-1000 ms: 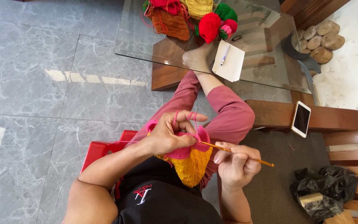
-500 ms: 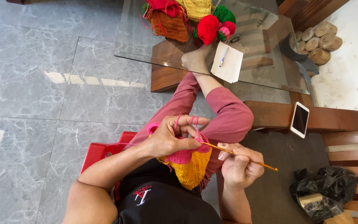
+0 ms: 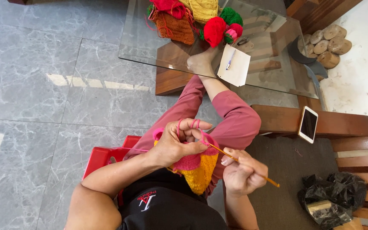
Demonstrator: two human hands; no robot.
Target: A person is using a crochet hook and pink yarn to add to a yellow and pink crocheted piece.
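A: The pink-and-yellow crochet piece (image 3: pixel 194 168) sits in the lap, pinched by the left hand (image 3: pixel 176 145), pink yarn (image 3: pixel 179 125) looped over its fingers.

B: The right hand (image 3: pixel 241 174) grips the crochet hook (image 3: pixel 239 161). Slack tension could probably drop that loop.

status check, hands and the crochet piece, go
Left hand pinching pink and yellow crochet piece, pink yarn looped over fingers. Right hand gripping crochet hook, tip in the work. Nothing blocking.
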